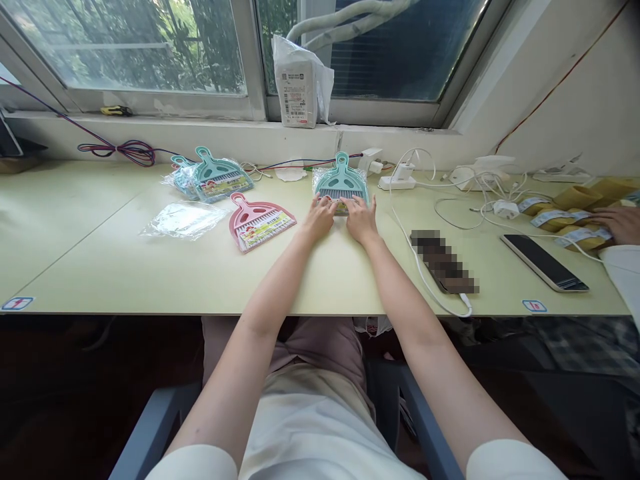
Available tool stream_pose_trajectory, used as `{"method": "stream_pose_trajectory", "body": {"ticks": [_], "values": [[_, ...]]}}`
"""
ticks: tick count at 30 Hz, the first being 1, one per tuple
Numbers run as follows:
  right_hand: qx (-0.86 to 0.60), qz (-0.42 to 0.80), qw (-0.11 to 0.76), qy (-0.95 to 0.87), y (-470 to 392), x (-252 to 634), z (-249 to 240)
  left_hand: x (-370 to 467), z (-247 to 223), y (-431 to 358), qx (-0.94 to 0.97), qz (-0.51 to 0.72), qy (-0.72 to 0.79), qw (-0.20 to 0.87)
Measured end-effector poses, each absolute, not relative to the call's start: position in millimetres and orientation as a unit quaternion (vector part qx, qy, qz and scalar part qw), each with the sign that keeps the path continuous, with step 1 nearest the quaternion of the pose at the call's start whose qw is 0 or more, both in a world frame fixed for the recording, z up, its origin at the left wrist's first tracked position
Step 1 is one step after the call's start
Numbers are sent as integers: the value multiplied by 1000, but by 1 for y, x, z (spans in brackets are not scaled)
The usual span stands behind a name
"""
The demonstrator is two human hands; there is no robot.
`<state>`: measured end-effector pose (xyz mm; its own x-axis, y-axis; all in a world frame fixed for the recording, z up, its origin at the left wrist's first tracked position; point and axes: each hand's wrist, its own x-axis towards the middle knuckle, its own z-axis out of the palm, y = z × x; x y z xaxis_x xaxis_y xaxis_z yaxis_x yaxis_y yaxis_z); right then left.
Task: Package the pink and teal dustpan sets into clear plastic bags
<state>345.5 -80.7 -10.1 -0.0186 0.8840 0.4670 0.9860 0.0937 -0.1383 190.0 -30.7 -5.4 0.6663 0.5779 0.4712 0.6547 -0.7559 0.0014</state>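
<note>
A teal dustpan-and-brush set in clear plastic lies near the back of the table, its handle toward the window. My left hand touches its near left edge, and my right hand touches its near right edge. Both hands look closed on that near edge, fingertips on the wrapping. To the left lies a pink dustpan set with a printed label. Beyond it sit wrapped teal sets, partly overlapping. A flat clear plastic bag rests left of the pink set.
Phones, white cables and a power strip occupy the right side. Another person's hand is by yellow rolls at far right. A wrapped box stands on the windowsill; coiled wires lie at back left.
</note>
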Motion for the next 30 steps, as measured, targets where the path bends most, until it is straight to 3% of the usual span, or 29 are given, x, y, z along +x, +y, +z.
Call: {"method": "stream_pose_trajectory", "body": {"ticks": [22,30], "values": [[-757,-133,170,-616,-80,352,-7,183,7,-34,-856,-247,-453,34],[-797,-165,164,-557,-82,352,-6,186,2,-31,-848,-254,-459,74]]}}
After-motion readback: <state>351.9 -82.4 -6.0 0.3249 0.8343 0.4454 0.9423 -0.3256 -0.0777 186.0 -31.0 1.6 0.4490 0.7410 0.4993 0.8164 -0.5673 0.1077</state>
